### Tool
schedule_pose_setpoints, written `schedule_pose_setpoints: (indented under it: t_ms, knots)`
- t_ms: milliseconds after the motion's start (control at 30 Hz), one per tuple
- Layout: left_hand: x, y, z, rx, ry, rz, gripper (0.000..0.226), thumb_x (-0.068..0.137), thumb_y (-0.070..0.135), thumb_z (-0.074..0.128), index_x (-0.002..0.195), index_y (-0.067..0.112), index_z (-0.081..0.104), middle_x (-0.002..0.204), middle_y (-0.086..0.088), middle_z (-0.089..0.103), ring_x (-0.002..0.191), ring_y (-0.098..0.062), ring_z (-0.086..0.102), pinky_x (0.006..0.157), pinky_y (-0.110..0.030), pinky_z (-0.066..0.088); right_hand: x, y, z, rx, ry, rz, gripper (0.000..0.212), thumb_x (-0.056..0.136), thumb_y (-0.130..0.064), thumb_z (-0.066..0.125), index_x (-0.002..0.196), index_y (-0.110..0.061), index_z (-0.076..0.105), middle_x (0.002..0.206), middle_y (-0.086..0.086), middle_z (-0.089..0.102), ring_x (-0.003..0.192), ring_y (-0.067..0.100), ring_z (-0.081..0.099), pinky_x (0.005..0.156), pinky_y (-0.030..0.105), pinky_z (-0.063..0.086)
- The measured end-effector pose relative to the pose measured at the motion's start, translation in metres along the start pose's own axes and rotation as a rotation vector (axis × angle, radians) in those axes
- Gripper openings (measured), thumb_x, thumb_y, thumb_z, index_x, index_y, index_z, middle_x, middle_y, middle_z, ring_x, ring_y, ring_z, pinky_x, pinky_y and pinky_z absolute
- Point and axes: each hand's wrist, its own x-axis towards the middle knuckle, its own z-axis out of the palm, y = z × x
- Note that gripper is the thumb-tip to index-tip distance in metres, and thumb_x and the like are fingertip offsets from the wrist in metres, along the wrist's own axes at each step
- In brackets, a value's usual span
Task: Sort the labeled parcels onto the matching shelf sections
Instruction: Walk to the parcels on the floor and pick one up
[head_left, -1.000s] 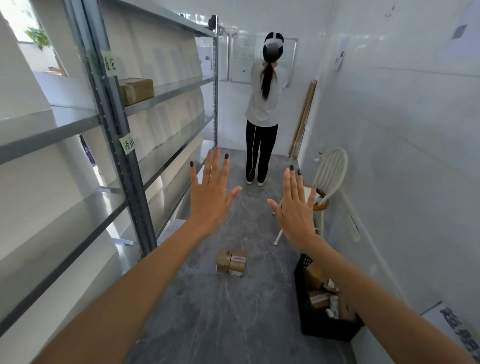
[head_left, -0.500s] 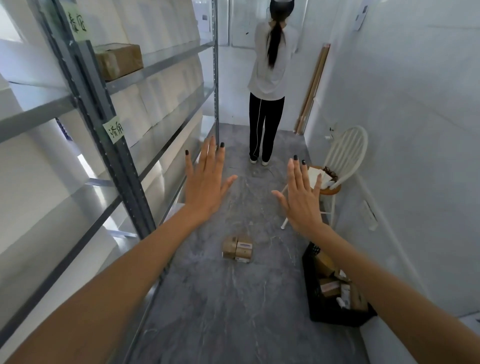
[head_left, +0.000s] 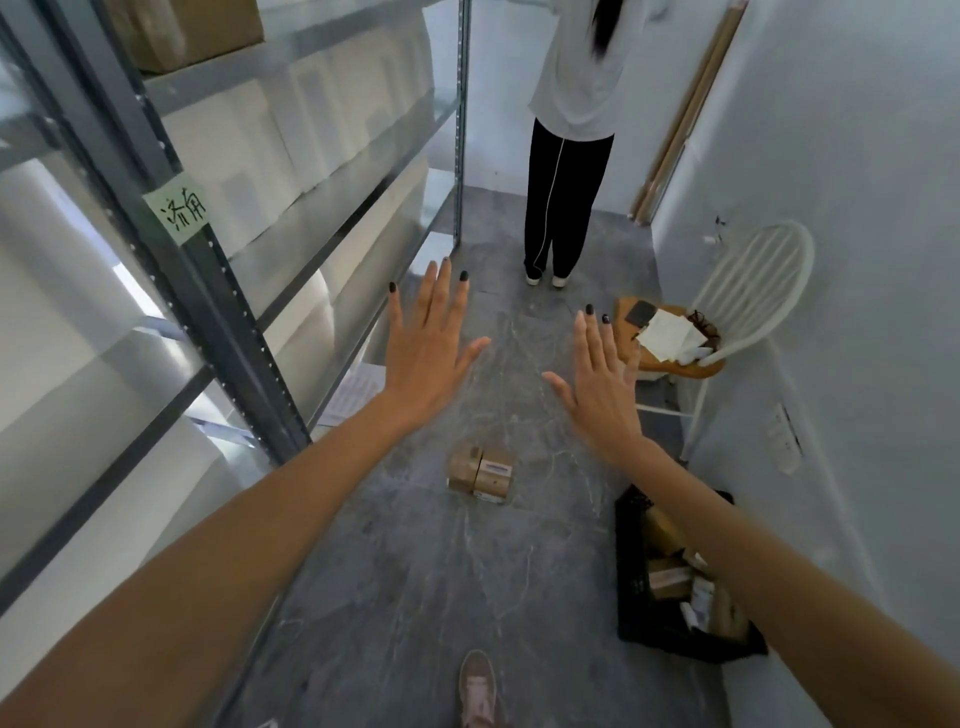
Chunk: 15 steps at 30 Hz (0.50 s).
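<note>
Parcels, two small brown cardboard boxes with white labels (head_left: 481, 474), lie touching mid-floor, with more in the black plastic crate (head_left: 631, 571) at the floor's right edge. The left hand (head_left: 431, 348) and right hand (head_left: 602, 384) hover wide, empty. Misreading the green handwritten shelf tag (head_left: 179, 209) risks missorting; the aisle runs narrow between the grey metal shelving (head_left: 228, 332) and the white chair (head_left: 748, 291).

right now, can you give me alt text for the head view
Two empty hands, left hand and right hand, reach out open over a grey floor toward small cardboard parcels. A metal shelf rack runs along the left, a black crate of parcels sits right, and another person stands ahead.
</note>
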Motion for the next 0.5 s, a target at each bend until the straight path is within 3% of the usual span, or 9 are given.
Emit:
schedule_pose_setpoints:
  t_ms: [200,367,500]
  knots:
    - [0.030,0.004,0.058,0.025,-0.060,-0.052,0.073,0.092,0.060,0.019,0.150,0.018,0.001,0.160,-0.009,-0.003,0.147,-0.022,-0.006,0.115,-0.058,-0.004,0.037,0.036,0.043,-0.026,-0.089,-0.069,0.078,0.092,-0.060,0.021,0.151,-0.013,0.002,0.161,0.006,0.002,0.148,0.027,0.000,0.115,0.058,0.000]
    - [0.053,0.005,0.089,0.037,-0.116,-0.053,0.072,0.092,0.059,0.015,0.150,0.017,0.003,0.160,-0.008,-0.001,0.148,-0.023,-0.004,0.112,-0.053,-0.012,0.066,0.048,0.070,-0.018,-0.152,-0.064,0.078,0.091,-0.060,0.019,0.151,-0.012,0.002,0.161,0.006,0.003,0.148,0.028,0.004,0.112,0.056,-0.005]
    - [0.076,-0.006,0.118,0.020,-0.153,-0.059,0.073,0.091,0.060,0.009,0.149,0.018,0.000,0.160,-0.008,-0.002,0.148,-0.023,-0.003,0.113,-0.053,-0.010,0.088,0.046,0.096,-0.003,-0.197,-0.061,0.077,0.092,-0.059,0.022,0.151,-0.012,0.003,0.160,0.007,0.005,0.147,0.028,0.006,0.115,0.061,0.006]
